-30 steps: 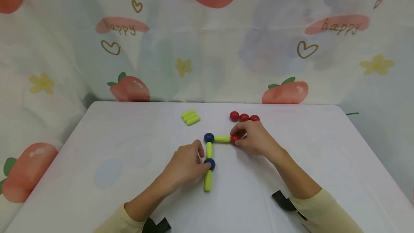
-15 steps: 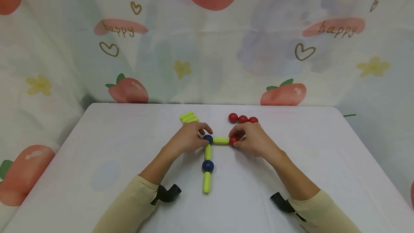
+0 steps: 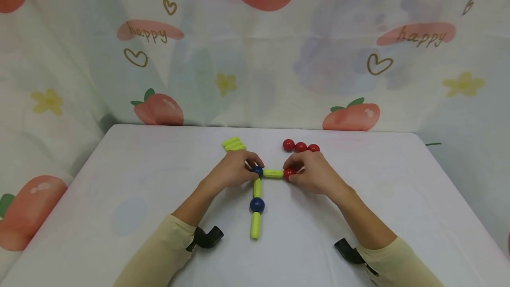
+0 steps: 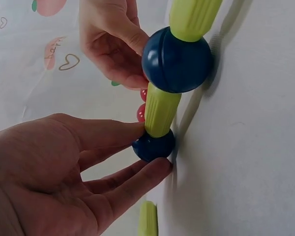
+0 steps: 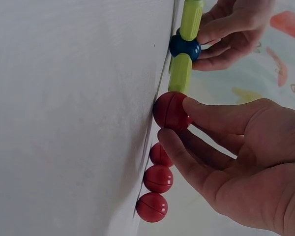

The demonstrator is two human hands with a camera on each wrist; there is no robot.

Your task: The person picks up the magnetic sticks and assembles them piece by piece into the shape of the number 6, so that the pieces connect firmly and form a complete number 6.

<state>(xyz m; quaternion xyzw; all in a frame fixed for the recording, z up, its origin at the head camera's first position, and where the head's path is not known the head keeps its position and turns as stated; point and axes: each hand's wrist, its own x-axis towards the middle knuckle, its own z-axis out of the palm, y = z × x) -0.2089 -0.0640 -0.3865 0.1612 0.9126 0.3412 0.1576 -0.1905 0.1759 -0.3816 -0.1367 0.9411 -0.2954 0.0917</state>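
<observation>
My left hand pinches the far blue ball between thumb and fingers. My right hand pinches a red ball at the right end of a yellow-green rod. That rod runs sideways between these two balls. From the far blue ball a second yellow-green rod comes toward me to a nearer blue ball. A third rod extends from the nearer ball toward the table's front. The joined pieces lie on the white table in a corner shape.
Several loose yellow-green rods lie behind my left hand, partly hidden by it. Behind my right hand, three red balls sit in a row on the white table. A printed curtain hangs along the table's far edge.
My left hand has moved forward from the nearer blue ball to the far one, and now pinches it. The right hand has stayed on its red ball.
</observation>
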